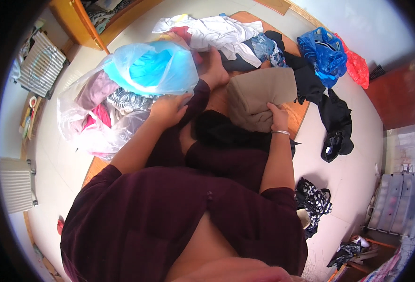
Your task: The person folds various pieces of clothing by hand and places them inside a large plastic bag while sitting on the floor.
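Observation:
My right hand (280,117) grips the near right edge of a folded khaki-brown garment (260,93), which stands over my lower legs. At the rim of a clear plastic bag (123,135), my left hand (168,110) has its fingers against the plastic; whether they pinch it cannot be told. Inside that bag are a bright blue bundle (151,68), a mauve cloth (98,88), a striped grey cloth (128,100) and a pink cloth (100,116). A black garment (228,132) lies across my lap, beneath the khaki one.
Ahead lie white clothes (216,31), denim (265,47) and black garments (307,77). A blue plastic bag (322,54) and a red bag (353,63) stand by the wall. Black-and-white patterned fabric (313,204) is at right. A wooden cabinet (84,26) stands open at upper left, near a radiator (41,65).

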`<act>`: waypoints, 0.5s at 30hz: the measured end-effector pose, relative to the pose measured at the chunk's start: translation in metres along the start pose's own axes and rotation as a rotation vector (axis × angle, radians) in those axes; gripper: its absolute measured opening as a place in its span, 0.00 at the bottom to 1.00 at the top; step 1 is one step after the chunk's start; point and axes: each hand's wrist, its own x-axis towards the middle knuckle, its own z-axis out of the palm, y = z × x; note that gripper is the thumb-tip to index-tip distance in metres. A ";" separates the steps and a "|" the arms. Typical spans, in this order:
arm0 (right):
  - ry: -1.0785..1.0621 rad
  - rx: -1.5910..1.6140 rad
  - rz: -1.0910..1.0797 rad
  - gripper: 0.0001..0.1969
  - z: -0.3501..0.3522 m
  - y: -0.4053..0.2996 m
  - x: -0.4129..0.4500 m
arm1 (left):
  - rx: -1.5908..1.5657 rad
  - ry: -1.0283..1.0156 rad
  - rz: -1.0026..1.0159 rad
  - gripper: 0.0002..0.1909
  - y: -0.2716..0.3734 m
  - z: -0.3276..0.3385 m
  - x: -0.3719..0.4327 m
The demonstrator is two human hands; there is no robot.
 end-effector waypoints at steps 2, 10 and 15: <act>-0.024 -0.028 -0.022 0.24 0.010 -0.025 -0.030 | -0.065 0.105 0.065 0.24 -0.003 0.001 -0.005; -0.075 0.190 -0.313 0.26 0.037 -0.076 -0.178 | -0.384 0.123 0.189 0.22 0.000 -0.020 -0.036; -0.415 0.253 -0.292 0.25 0.072 -0.134 -0.234 | -0.432 0.360 0.178 0.21 -0.034 -0.065 -0.040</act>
